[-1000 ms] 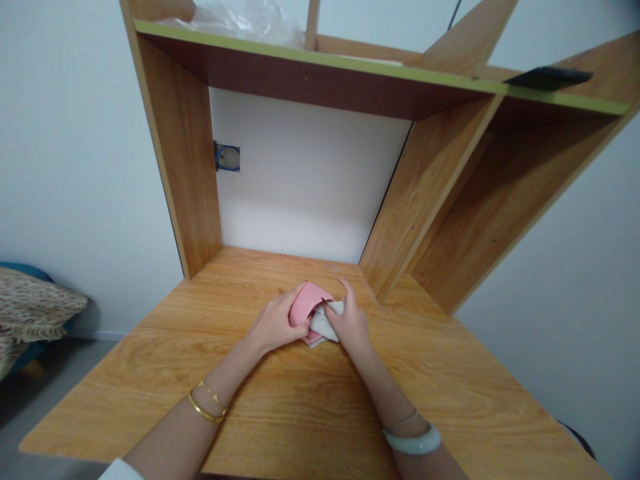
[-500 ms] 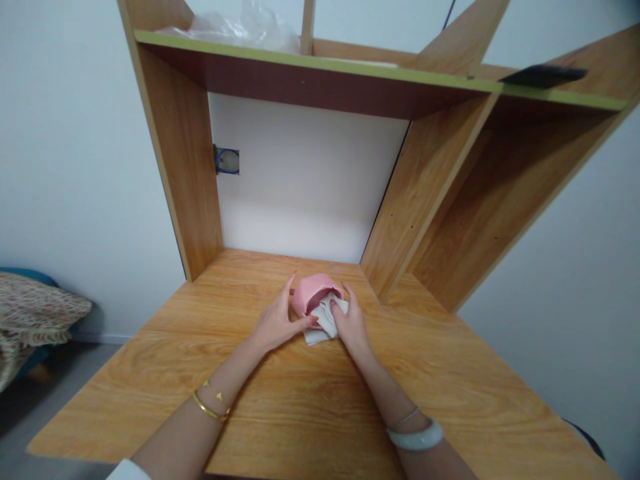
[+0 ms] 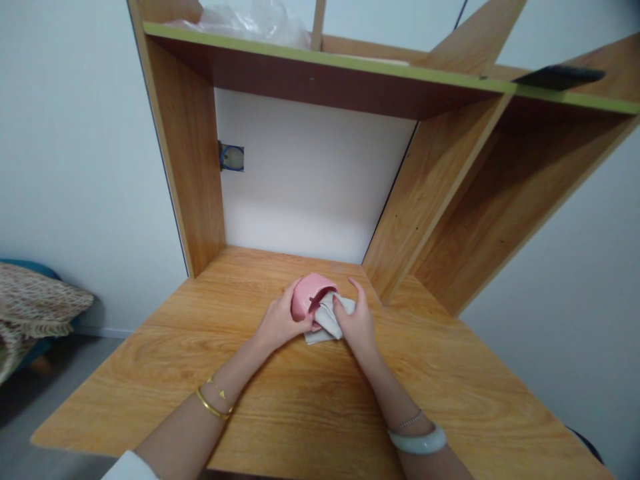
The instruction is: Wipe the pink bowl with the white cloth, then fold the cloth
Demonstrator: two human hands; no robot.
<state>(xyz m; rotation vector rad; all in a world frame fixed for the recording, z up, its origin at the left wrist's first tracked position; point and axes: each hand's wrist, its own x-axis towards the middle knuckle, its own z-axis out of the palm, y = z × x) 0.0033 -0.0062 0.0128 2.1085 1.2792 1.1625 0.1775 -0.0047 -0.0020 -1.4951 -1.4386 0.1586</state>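
Observation:
A pink bowl-shaped container (image 3: 305,297) with angular sides is tipped on its side above the wooden desk, its opening turned towards the lower right. My left hand (image 3: 281,320) is closed around its left side, thumb along the near rim. A light grey-white cloth (image 3: 327,321) is bunched at the opening, partly inside, with one corner hanging below. My right hand (image 3: 356,321) grips this cloth, the thumb pressing on it and the index finger raised and apart from the bowl. The inside of the bowl is mostly hidden by the cloth.
The wooden desk (image 3: 280,407) extends around my arms. Behind it stands a shelf unit with upright panels (image 3: 435,200) and a green-edged shelf (image 3: 360,63). Clear plastic wrapping (image 3: 255,23) and a black flat object (image 3: 560,77) lie up there. A woven throw (image 3: 40,300) is at far left.
The bowl has turned in my left hand, whose fingers now wrap closer around it. My right hand has drawn slightly right with the cloth, its index finger lifting off the rim.

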